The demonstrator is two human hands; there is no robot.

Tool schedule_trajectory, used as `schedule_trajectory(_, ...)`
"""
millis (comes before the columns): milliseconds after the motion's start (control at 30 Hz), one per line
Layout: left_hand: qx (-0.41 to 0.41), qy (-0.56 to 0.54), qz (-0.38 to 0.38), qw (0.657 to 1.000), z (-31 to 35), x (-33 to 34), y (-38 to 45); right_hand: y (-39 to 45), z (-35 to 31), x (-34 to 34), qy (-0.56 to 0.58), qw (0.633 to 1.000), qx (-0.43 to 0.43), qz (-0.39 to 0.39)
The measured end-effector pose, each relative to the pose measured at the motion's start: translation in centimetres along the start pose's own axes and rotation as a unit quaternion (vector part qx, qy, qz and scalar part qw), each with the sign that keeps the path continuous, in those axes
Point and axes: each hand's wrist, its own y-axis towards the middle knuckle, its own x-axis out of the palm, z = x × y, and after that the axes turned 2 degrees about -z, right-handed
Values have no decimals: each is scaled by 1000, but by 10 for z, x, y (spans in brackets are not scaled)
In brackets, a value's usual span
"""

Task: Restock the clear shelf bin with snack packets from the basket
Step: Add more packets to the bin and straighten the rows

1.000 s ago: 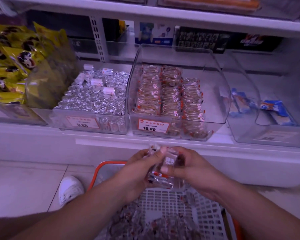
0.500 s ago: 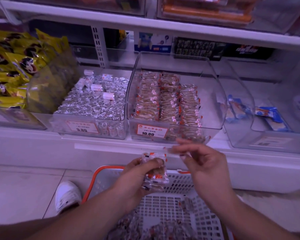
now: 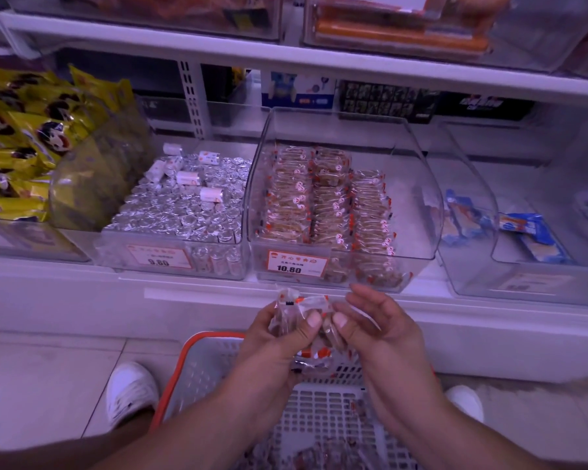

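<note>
Shop shelving (image 3: 286, 62) faced the person. The left hand (image 3: 279, 337) gripped a packet bundle (image 3: 299, 320); the right hand (image 3: 377, 327), fingers half-spread, pinched its edge. Best squared up before slotting into the clear bin's (image 3: 418, 184) empty right side.

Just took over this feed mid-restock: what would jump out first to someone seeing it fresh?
Front and centre, the left hand grips a bunch of clear snack packets while the right hand pinches their edge, above the orange-rimmed basket. Right behind stands the clear shelf bin tagged 10.80, holding three rows with its right side bare. Far left, yellow snack bags are piled high.
</note>
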Motion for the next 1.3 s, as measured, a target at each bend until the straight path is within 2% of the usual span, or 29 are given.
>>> schedule_trajectory(67, 17, 1, 6, 1000, -1, 1, 0, 0, -1, -2, -43, 998, 36, 4)
schedule_trajectory(133, 37, 8, 3, 999, -3, 4, -1, -3, -1, 2, -66, 993, 83, -50)
schedule_trajectory(233, 97, 81, 16, 992, -9, 9, -2, -11, -1, 13, 29, 979, 178, -93)
schedule_trajectory(300, 141, 149, 24, 979, -14, 11, -4, -14, 3, 17, 68, 975, 193, -87)
schedule_trajectory(400, 167, 224, 14, 960, -19, 11, -6, -20, 3, 20, 99, 976, 183, -65)
schedule_trajectory(633, 211, 279, -10, 937, -12, 12, -13, -14, -19, 17, 171, 966, 146, -127)
schedule_trajectory(833, 232, 313, 19, 921, -10, 11, -16, -11, -26, 18, 141, 965, 157, -156)
schedule_trajectory(1000, 259, 425, 49, 866, -6, 13, -14, -10, -30, 13, 196, 956, 139, -169)
schedule_trajectory(1133, 328, 404, 86, 849, 0, 20, -9, -9, -41, 13, 205, 950, 116, -207)
schedule_trajectory(1233, 364, 424, 56, 827, 16, 28, -11, -4, -59, 16, 209, 946, 104, -226)
schedule_trajectory(1300, 392, 462, 32, 795, 33, 30, -10, 3, -76, 17, 171, 954, 91, -229)
